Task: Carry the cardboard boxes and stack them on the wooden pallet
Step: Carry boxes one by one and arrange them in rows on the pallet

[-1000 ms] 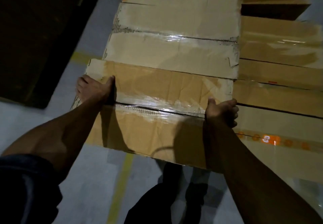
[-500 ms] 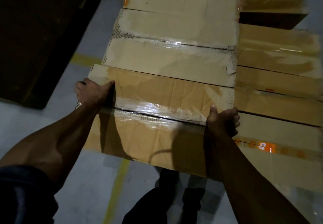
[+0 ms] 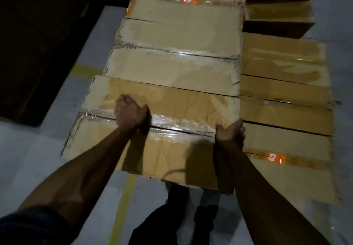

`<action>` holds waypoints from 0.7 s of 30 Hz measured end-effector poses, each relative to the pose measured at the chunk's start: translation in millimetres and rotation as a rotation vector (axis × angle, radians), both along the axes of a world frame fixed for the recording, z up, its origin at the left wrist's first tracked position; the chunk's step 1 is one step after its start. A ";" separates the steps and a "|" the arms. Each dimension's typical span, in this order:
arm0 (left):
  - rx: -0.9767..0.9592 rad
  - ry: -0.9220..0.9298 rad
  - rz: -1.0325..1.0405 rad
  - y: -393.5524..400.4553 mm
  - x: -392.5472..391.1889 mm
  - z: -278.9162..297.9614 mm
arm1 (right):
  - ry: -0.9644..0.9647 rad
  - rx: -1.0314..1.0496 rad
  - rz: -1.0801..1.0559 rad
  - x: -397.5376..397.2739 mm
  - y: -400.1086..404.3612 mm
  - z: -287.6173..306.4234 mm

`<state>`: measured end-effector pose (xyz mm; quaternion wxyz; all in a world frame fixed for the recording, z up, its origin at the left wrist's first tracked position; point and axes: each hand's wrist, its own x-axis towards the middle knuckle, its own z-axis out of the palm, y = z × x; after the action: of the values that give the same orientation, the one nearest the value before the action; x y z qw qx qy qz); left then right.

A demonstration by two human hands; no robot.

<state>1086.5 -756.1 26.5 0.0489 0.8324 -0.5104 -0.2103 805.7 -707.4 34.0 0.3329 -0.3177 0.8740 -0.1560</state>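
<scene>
While my left hand [image 3: 131, 114] presses knuckles-down on the nearest cardboard box [image 3: 172, 115], my right hand [image 3: 230, 133] grips its three o'clock edge; more boxes [image 3: 177, 34] lie at twelve o'clock.

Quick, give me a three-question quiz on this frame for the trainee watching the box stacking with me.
1. True or false: the left hand lies on top of the nearest box.
2. Where is the right hand? A: at that box's right edge; B: on the floor; C: in a pocket.
3. What colour is the floor line?

Key: 1 true; 2 A; 3 yellow.
</scene>
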 end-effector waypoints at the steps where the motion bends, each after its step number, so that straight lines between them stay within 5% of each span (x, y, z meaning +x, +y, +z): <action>1: -0.009 0.039 -0.078 11.8 -20.7 1.3 | -0.034 -0.013 0.047 -3.6 11.0 2.4; 6: 0.047 0.200 -0.328 91.9 -121.7 25.1 | -0.204 -0.083 0.119 -30.1 86.4 31.5; 21: -0.141 0.221 -0.580 293.5 -371.7 114.6 | 0.020 -0.151 0.141 -286.5 324.7 112.4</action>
<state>714.8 -462.5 141.1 0.0998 0.6190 -0.7312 -0.2688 519.2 -382.7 146.4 0.3096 -0.4041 0.8385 -0.1944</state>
